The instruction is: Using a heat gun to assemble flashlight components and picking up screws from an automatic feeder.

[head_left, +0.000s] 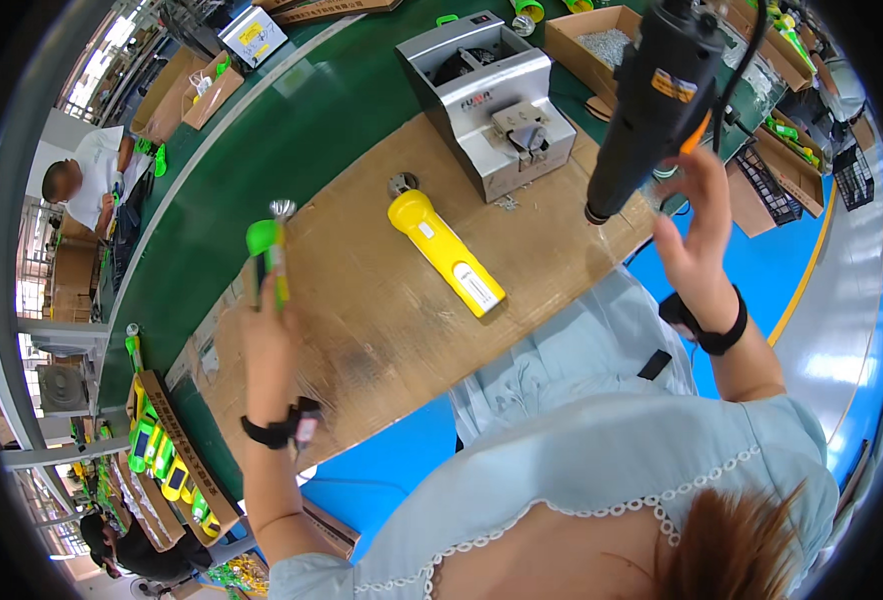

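My left hand [270, 345] is closed around a green and yellow handheld device [262, 238], a little blurred, with a round metal end pointing away from me. A second handheld device [442, 250], yellow with a rounded metal head and a white label, lies on the cardboard sheet [362, 340] between my hands. On the right, my right hand [702, 225] is raised beside a black electric screwdriver [652, 110] that hangs tip down. Its thumb and fingers are apart, near the screwdriver's orange lever [697, 132], with no grip on the body visible.
A grey metal screw feeder [487, 105] stands at the cardboard's far edge. Beyond it is a box of small screws [597, 45]. At left, a long carton [197, 450] holds several green and yellow devices. A co-worker [97, 175] sits across the green table [232, 150].
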Demonstrator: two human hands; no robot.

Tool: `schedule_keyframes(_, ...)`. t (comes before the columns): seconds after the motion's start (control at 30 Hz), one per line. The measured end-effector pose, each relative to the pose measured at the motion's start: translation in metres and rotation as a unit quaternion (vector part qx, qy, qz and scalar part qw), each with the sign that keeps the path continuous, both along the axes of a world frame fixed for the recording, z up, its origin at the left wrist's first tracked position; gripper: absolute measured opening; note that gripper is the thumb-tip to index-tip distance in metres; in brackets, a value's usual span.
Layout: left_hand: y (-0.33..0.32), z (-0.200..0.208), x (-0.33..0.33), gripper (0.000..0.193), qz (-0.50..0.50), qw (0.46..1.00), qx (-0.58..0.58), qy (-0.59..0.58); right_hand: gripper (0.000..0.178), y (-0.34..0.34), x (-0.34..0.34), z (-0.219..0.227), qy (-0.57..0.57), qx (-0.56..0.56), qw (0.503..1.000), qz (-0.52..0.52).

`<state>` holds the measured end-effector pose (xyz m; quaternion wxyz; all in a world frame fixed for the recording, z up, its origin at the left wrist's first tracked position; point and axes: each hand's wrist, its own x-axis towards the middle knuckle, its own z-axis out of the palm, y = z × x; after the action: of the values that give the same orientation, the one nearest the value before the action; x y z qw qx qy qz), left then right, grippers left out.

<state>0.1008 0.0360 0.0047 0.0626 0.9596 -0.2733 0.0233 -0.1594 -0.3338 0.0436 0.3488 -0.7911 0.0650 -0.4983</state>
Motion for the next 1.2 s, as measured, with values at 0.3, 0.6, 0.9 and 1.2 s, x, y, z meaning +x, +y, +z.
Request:
schedule_keyframes(0.3,-0.094,0.014,-0.132,0.063,-0.057,0.987,0.071,0.133,0.041,-0.020,0.066,0.036,-0.024,0.181,0.933,0.311)
schedule_keyframes(0.6,-0.177,-0.008,-0.127,0.068,-0.048,0.989,-0.093,0.106,0.070,-0.023,0.087,0.042,0.018,0.260,0.878,0.402)
schedule_keyframes(0.9,-0.152,-0.021,-0.138,0.053,-0.121,0.929,-0.258,0.237,0.074,-0.024,0.093,0.031,0.022,0.261,0.857,0.443)
schedule_keyframes(1.2,-0.135,-0.019,-0.135,0.039,-0.181,0.967,-0.125,-0.127,0.034,-0.042,0.104,0.046,-0.153,0.190,0.884,0.398)
